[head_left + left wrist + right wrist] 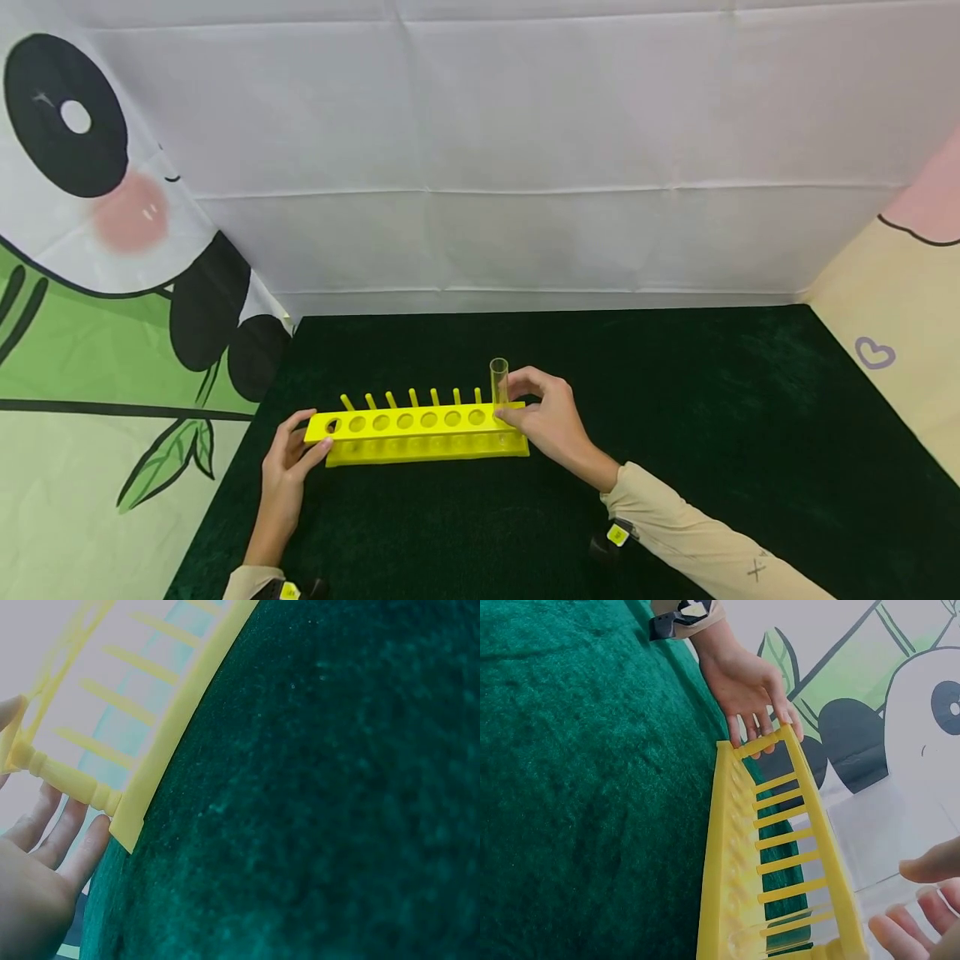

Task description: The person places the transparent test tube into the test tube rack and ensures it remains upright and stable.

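Observation:
A yellow test tube rack (427, 450) stands on the dark green cloth, with a row of round holes on top and several pegs along its back. My left hand (285, 475) grips the rack's left end, thumb at the front of the top plate and fingers round the end. At the rack's right end, a clear glass test tube (499, 375) stands upright in the last hole, its upper part above the plate. Thumb and fingers of my right hand (551, 421) pinch this tube just above the plate. The right wrist view shows the tube only faintly between the right fingers (892, 937).
Dark green cloth (712, 417) covers the table. A white sheet (525, 150) hangs behind it, and printed cartoon panels (135, 333) flank both sides. Each wrist bears a small black device with a yellow tag (618, 534).

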The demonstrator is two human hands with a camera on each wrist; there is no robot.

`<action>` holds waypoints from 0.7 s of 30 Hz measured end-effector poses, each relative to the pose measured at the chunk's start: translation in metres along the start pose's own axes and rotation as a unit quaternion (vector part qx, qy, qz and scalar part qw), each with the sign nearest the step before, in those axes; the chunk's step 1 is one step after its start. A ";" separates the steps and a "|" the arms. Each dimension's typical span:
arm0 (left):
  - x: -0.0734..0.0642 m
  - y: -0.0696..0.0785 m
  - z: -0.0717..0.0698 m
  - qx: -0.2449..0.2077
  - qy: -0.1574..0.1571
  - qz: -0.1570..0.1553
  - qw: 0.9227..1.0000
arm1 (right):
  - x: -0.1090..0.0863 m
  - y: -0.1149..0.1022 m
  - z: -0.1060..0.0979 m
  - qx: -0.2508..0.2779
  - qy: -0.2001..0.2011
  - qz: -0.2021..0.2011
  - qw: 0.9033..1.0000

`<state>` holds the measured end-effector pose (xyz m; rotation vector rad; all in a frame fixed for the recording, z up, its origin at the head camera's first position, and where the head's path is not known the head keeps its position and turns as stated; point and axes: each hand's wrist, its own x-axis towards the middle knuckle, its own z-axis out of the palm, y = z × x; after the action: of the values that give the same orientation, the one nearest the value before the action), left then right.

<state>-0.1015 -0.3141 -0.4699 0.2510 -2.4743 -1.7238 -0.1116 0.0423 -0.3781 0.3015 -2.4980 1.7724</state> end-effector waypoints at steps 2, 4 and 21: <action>0.000 0.000 0.000 -0.001 0.000 -0.001 1.000 | 0.000 0.000 0.001 0.000 0.004 0.007 1.000; 0.000 0.000 -0.001 0.000 0.001 -0.002 1.000 | 0.000 0.001 0.002 0.004 0.005 0.010 1.000; 0.003 0.002 -0.006 0.013 -0.022 -0.004 1.000 | 0.003 0.001 0.002 -0.021 -0.002 -0.008 1.000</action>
<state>-0.1041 -0.3192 -0.4658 0.2287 -2.5303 -1.7201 -0.1144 0.0403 -0.3794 0.3217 -2.5254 1.7122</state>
